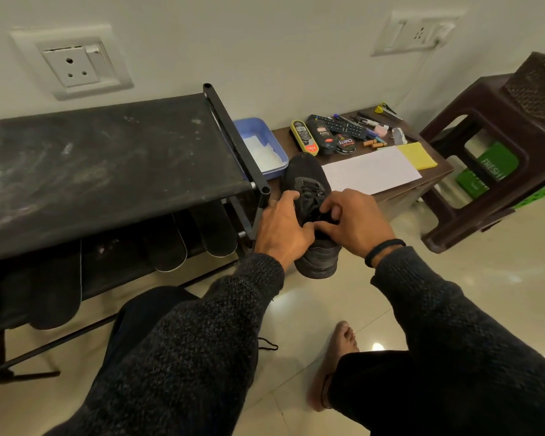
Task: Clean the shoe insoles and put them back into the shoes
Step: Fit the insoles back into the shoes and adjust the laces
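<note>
A dusty black shoe rack (pixel 107 158) fills the left side, with dark insoles (pixel 216 228) leaning on its lower tier. A low brown table (pixel 428 180) carries a white sheet (pixel 370 169) (polish tins behind it). Between rack and table, a black shoe (pixel 312 190) is held above the floor: the left hand (pixel 282 228) grips its side, while the right hand (pixel 353 220) pinches at its opening.

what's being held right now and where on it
A black shoe, gripped by both hands around its opening and laces: left hand on its left side, right hand at the tongue.
</note>
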### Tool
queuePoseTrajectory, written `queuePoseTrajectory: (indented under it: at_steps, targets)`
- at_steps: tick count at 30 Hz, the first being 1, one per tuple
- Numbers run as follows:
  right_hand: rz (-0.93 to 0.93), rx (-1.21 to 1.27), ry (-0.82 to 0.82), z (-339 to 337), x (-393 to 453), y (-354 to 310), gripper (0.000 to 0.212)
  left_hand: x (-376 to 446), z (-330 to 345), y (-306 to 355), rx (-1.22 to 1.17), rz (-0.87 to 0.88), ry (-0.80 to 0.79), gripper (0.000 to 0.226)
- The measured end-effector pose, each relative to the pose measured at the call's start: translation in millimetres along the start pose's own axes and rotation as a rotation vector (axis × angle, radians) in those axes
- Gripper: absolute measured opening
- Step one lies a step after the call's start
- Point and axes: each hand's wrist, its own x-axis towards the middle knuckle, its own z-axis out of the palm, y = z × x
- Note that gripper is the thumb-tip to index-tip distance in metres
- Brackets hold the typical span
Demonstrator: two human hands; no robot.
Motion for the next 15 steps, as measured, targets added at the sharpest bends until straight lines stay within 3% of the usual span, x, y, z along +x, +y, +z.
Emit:
queuePoseTrajectory:
  at_steps: [7, 11, 15]
  targets:
    - [0.046, -0.183, -0.019, 8.1, 7.8, -9.0, 0.04, -9.6, 1.6, 2.3, 0.157, 0.15, 0.14, 0.042]
    - [0.103, -0.217, 0.077, 12.1, 10.5, -19.0, 0.038, -11.2, 2.5, 4.4, 0.187, 0.18, 0.179, 0.038]
    - [0.159, -0.246, 0.059, 18.1, 20.6, -20.3, 0.073, -13.5, 4.9, 3.5, 0.174, 0.165, 0.175, 0.04]
